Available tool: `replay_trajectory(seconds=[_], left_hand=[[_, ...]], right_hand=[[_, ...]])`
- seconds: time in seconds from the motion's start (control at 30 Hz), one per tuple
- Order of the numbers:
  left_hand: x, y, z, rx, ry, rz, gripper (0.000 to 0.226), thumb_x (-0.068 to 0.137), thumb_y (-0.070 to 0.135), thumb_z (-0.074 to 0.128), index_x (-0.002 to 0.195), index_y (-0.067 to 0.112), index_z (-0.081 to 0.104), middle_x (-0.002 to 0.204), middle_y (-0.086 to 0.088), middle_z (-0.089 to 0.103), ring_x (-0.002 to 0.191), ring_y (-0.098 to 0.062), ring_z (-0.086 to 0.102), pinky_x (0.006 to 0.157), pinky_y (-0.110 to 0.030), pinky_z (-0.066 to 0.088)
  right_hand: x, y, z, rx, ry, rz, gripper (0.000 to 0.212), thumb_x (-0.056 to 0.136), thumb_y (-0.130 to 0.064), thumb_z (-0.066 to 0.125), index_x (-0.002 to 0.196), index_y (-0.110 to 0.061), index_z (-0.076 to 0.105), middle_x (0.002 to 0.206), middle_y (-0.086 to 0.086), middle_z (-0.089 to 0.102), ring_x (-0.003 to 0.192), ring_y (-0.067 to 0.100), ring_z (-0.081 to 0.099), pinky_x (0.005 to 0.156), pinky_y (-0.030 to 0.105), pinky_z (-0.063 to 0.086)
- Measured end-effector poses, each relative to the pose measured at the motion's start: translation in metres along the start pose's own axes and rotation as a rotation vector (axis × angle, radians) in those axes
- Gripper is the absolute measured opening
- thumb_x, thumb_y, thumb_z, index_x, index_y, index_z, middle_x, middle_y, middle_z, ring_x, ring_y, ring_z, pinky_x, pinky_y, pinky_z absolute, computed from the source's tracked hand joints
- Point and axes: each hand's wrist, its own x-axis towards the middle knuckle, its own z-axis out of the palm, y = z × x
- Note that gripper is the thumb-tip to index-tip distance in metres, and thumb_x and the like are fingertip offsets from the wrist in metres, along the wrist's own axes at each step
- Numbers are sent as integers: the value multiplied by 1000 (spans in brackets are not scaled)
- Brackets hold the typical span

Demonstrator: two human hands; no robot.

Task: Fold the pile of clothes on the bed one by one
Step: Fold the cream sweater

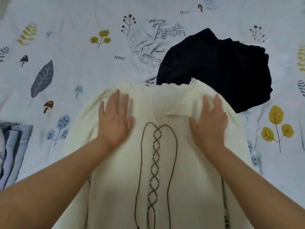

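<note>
Left hand (pixel 114 120) and right hand (pixel 210 123) lie flat, fingers straight, pressing the cream top (pixel 158 162) — holding nothing. It looks soft, light and stretchy — best taken at the side edges.

From my seat, the cream garment (pixel 156 162) runs off the bottom edge, so I cannot see its lower part or where its dark lacing cord (pixel 155 162) ends. Both hands are smeared by motion: the left hand (pixel 115 119) and the right hand (pixel 209 123) lie on the cloth with their fingertips soft-edged, and they hide the fabric beneath. The black garment (pixel 214 66) is partly tucked under the cream one's far edge, and its folds are too dark for me to read. The white printed garment (pixel 148 52) is crumpled; its drawing is too small to make out. The striped fabric (pixel 11 149) at the left is cut by the edge.
</note>
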Motion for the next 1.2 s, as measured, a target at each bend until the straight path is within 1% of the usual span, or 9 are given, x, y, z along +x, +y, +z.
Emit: replay_trajectory(seconds=[0.13,0.23,0.43,0.57,0.67,0.73,0.83,1.03,1.2], left_hand=[[-28,-6,21,226,-406,55,65,89,55,-7,147,27,-15,157,-6,-16,145,-25,-10,113,-46,-9],[-25,-1,13,282,-529,-53,63,95,53,7,147,26,-15,157,-8,-16,145,-27,-12,115,-50,-5],[-87,40,-7,115,-338,46,64,95,49,15,148,14,22,155,-16,19,142,-35,18,114,-52,9],[-166,45,10,60,-350,113,60,93,49,23,137,11,39,141,-18,44,132,-36,35,110,-52,15],[-199,45,15,-7,-311,93,54,86,44,34,127,11,47,127,-16,57,120,-33,51,105,-49,29],[-203,49,11,-75,-222,64,44,80,38,39,108,12,60,108,-11,64,99,-28,62,84,-44,48],[-202,55,7,-125,-105,50,31,76,32,41,87,15,65,91,-3,61,81,-20,58,67,-33,47],[-196,39,-6,-130,-47,-25,29,74,28,38,76,16,65,81,-2,60,71,-22,59,65,-31,40],[-197,-2,-15,-68,57,-174,28,72,24,46,88,6,60,93,-18,60,82,-35,58,68,-40,45]], right_hand=[[-29,33,39,-298,-348,-240,66,89,-58,0,145,-27,-18,156,3,-21,143,19,-20,115,47,-12],[-26,46,37,-287,-421,-165,63,97,-52,12,148,-24,-12,157,4,-15,144,20,-15,117,43,-8],[-88,-2,19,-58,-295,-144,59,101,-40,21,151,-15,4,158,13,-3,145,27,-4,117,39,4],[-169,-11,37,-59,-274,-253,60,98,-46,13,143,-11,31,144,21,39,134,32,35,102,46,35],[-203,-6,43,-63,-318,-122,46,76,-39,67,109,-9,56,101,16,64,88,30,64,68,38,56],[-216,-7,42,-59,-365,-39,41,62,-33,80,90,-10,62,86,8,61,74,22,61,57,29,50],[-218,-11,37,1,-445,1,17,94,-29,48,104,-16,55,97,-3,54,87,12,52,63,16,36],[-168,-15,12,409,-118,171,10,95,-21,51,92,-13,56,73,-5,55,63,7,52,55,20,40],[-136,-17,3,550,-140,242,40,90,-18,57,128,-13,45,88,1,57,78,15,55,72,31,44]])
